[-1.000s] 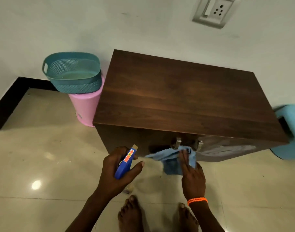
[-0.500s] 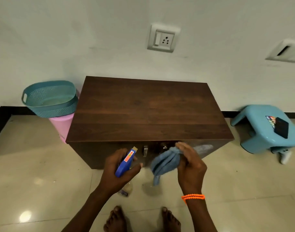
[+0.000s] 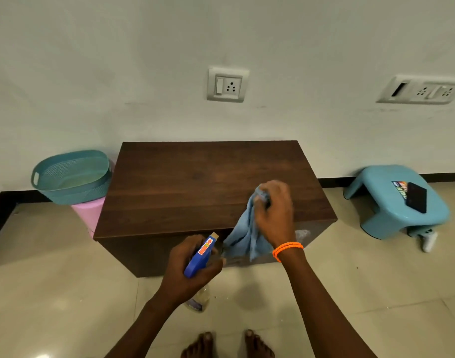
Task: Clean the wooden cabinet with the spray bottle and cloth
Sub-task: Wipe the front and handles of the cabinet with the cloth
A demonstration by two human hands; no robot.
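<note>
The dark wooden cabinet stands against the white wall, its top facing me. My left hand grips the spray bottle by its blue trigger head in front of the cabinet's front face; the clear bottle body hangs below my hand. My right hand holds a bunched light blue cloth above the top's front right part. The cloth hangs down over the front edge. Pale smears show on the front face at the right.
A teal mesh basket sits on a pink bin left of the cabinet. A light blue plastic stool with a black phone on it stands to the right. Wall sockets are above. My bare feet are on the tiled floor.
My right hand has lifted the cloth from the cabinet's front face up over the top's front right edge. The view has pulled back and tilted upward. The spray bottle stays in my left hand.
</note>
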